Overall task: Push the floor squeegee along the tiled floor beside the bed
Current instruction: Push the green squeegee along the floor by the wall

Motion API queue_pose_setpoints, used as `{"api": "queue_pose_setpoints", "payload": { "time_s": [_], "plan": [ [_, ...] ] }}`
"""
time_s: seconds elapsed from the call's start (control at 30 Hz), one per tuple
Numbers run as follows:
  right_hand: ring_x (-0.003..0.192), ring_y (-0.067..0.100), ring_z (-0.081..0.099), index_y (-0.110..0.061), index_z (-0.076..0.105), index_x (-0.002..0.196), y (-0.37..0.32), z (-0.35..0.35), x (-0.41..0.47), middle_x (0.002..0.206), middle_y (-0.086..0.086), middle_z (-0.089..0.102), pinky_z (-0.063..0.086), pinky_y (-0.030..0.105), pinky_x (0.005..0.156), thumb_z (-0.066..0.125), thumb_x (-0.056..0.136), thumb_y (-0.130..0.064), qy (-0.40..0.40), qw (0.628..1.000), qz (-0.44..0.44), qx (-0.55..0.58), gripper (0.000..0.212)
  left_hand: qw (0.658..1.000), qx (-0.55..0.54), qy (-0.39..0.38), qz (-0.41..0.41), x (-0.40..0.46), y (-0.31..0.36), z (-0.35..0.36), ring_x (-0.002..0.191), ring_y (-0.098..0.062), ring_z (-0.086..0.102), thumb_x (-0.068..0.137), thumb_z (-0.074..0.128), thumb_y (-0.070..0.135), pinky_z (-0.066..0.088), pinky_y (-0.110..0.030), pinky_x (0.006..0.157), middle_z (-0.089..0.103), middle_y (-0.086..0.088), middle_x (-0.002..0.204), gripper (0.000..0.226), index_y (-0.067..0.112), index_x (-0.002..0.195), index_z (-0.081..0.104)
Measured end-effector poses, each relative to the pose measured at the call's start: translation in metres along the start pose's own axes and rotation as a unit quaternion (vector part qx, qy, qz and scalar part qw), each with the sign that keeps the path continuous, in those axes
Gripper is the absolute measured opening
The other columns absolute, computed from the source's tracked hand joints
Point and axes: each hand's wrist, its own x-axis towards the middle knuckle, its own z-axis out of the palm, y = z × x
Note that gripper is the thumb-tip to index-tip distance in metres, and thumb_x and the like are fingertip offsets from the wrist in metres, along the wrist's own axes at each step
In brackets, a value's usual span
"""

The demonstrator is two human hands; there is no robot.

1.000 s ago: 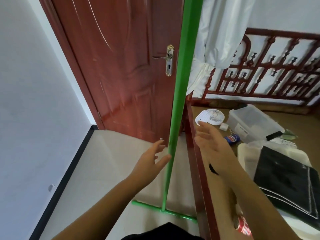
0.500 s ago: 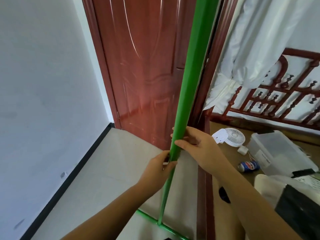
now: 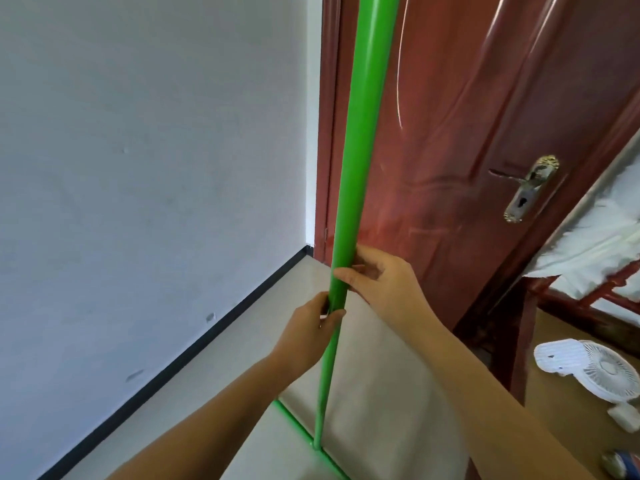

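The floor squeegee has a bright green handle point(image 3: 360, 140) that stands almost upright through the middle of the view. Its green head point(image 3: 304, 434) rests on the pale tiled floor point(image 3: 214, 379) near the bottom edge, partly cut off. My right hand point(image 3: 381, 282) is wrapped around the handle from the right. Just below it, my left hand point(image 3: 308, 337) grips the thinner part of the handle from the left. The two hands nearly touch.
A white wall point(image 3: 145, 161) with a black skirting board runs along the left. A shut red-brown door point(image 3: 460, 140) with a metal handle point(image 3: 530, 188) stands ahead. At right are the dark red bed frame point(image 3: 519, 341), white bedding point(image 3: 595, 251), a small white fan point(image 3: 595, 368) and a can point(image 3: 623, 462).
A second ago both hands were open beside the handle; now both are closed around it. The view has swung left, towards the wall and door, leaving less of the bed visible.
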Motion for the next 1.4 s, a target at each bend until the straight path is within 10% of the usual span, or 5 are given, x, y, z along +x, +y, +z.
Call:
{"api": "queue_pose_setpoints", "payload": {
  "time_s": [0.2,0.37,0.67,1.0,1.4],
  "plan": [
    [0.081,0.011,0.067,-0.030,0.068,0.087,0.002,0.037,0.071,0.077,-0.013,0.071,0.056,0.041,0.084,0.065,0.077,-0.015,-0.040,0.999,-0.010,0.017,0.018,0.999,0.005,0.039,-0.034,0.043,-0.029,-0.043,0.093,-0.025,0.060,0.090,0.047,0.028,0.050,-0.043,0.087,0.066,-0.010,0.099,0.021,0.012,0.103,0.053],
    [0.085,0.013,0.068,-0.024,0.068,0.094,0.006,0.069,0.131,0.089,-0.002,0.073,0.057,0.040,0.082,0.066,0.076,-0.018,-0.090,0.995,-0.026,0.028,0.019,0.992,-0.001,0.108,-0.068,0.075,-0.049,-0.074,0.074,-0.019,0.056,0.091,0.046,0.022,0.045,-0.019,0.065,0.059,0.001,0.077,0.006,0.017,0.089,0.046],
    [0.080,0.009,0.068,-0.028,0.069,0.094,0.017,0.116,0.246,0.080,-0.015,0.069,0.057,0.037,0.081,0.069,0.073,-0.021,-0.236,0.966,-0.095,0.046,0.021,0.954,-0.020,0.237,-0.180,0.139,-0.082,-0.114,0.087,-0.033,0.061,0.091,0.045,0.026,0.051,-0.049,0.082,0.065,-0.018,0.091,0.019,0.008,0.096,0.048],
    [0.088,0.019,0.066,-0.017,0.064,0.106,0.021,0.139,0.369,0.087,-0.004,0.066,0.059,0.037,0.076,0.063,0.081,-0.016,-0.481,0.859,-0.163,0.063,0.025,0.813,-0.049,0.493,-0.307,0.219,-0.075,-0.116,0.093,-0.027,0.061,0.092,0.042,0.018,0.050,-0.040,0.078,0.062,-0.008,0.097,0.021,0.015,0.112,0.048],
    [0.083,0.020,0.064,-0.015,0.061,0.104,0.017,0.175,0.431,0.079,-0.006,0.060,0.059,0.035,0.073,0.062,0.083,-0.018,-0.575,0.776,-0.252,0.059,0.022,0.709,-0.070,0.607,-0.351,0.272,-0.091,-0.127,0.097,-0.026,0.060,0.093,0.043,0.023,0.050,-0.036,0.079,0.061,-0.008,0.102,0.027,0.013,0.118,0.046]
  ]
}}
